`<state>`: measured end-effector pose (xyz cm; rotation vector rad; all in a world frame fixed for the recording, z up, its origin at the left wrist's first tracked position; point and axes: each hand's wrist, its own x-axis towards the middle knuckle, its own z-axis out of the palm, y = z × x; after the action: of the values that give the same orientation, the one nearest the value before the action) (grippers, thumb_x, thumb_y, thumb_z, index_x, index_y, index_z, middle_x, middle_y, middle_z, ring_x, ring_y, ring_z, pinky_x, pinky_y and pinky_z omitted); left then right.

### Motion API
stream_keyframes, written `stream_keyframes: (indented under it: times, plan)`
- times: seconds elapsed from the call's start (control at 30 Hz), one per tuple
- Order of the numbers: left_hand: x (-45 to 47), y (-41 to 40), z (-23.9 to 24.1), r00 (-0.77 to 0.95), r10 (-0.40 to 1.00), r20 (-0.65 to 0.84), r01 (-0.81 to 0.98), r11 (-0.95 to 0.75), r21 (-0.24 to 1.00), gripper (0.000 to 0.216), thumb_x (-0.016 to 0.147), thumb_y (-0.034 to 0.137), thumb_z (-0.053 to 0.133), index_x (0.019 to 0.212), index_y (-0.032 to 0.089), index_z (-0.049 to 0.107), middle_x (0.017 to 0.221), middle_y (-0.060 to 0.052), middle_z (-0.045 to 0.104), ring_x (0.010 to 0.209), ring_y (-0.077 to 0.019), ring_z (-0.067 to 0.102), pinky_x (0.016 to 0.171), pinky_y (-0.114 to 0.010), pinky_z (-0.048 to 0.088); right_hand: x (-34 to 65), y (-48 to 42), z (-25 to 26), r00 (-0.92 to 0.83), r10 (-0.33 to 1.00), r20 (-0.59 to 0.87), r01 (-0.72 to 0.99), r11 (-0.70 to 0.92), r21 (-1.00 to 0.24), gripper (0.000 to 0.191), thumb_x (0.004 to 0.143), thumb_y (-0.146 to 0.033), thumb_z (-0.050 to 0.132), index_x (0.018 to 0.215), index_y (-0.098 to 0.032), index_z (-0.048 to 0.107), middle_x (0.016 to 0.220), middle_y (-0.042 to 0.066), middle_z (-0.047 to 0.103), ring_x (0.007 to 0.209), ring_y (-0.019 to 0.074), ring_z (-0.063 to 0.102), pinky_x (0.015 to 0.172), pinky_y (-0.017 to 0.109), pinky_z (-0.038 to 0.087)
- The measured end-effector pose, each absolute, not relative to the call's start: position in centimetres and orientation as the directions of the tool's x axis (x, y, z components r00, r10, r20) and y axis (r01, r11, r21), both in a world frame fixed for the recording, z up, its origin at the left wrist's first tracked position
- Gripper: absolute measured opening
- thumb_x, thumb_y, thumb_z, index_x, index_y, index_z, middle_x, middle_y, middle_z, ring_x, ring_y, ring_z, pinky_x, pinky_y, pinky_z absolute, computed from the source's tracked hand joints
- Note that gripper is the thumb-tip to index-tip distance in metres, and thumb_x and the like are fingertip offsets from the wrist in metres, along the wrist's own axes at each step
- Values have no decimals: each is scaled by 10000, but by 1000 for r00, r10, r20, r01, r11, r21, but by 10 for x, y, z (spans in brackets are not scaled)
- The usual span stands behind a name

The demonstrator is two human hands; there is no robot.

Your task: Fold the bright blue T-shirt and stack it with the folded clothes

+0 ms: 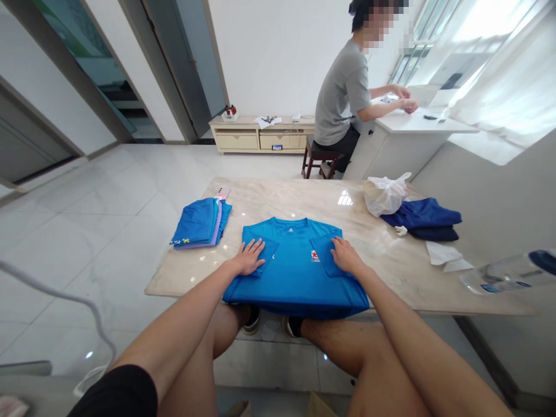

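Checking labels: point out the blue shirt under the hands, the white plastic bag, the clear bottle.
Blue shirt [293, 269]: head view, middle of its front.
White plastic bag [384, 198]: head view, its crumpled body.
Clear bottle [507, 274]: head view, its transparent side.

On my feed, the shirt [293, 278] lies at the near edge of the desk [269, 200], the left hand [251, 256] resting on its left side, the right hand [345, 255] on its right. To the left I see a pile of folded clothes [195, 223], a phone [223, 193] just behind it. At the right, a plastic bag [386, 196] sits against folded garments [428, 215]; paper [445, 256] lies before them, and nearer me, a bottle [506, 275]. Beyond the desk stands a low cabinet [237, 141], with a person [341, 95] on a stool [321, 155] to its right.
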<state>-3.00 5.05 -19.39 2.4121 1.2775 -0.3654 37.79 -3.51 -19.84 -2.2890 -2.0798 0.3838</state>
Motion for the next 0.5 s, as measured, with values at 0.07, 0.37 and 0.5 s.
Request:
stream_keyframes:
  times: [0.07, 0.37, 0.5]
  plan:
    - [-33, 51, -194, 554, 718, -421, 831, -510, 223, 807, 1104, 547, 376, 1807, 221, 151, 1875, -115, 52, 1745, -364, 38, 1378, -665, 101, 374, -35, -199, 53, 978, -202, 979, -91, -182, 607, 1101, -274, 476, 1665, -49, 472, 1756, 252, 400, 1632, 374, 412, 1330, 501, 367]
    - [-31, 62, -172, 630, 750, -201, 775, -594, 215, 677, 973, 293, 666, 1618, 168, 503, 1802, -218, 339, 1695, -379, 269, 1368, -559, 239, 368, -42, -169, 70, 881, -468, 990, -119, -78, 719, 1079, -476, 584, 1720, -183, 446, 1836, 172, 261, 1696, 398, 266, 1367, 524, 275]
    - [-26, 63, -152, 582, 809, -82, 808, -564, 169, 443, 957, 183, 629, 1398, 170, 664, 1547, -216, 591, 1494, -377, 503, 1239, -528, 446, 365, -41, -157, 82, 890, -449, 991, -121, -60, 635, 1102, -338, 530, 1701, -136, 465, 1794, 208, 350, 1661, 399, 349, 1329, 521, 335]
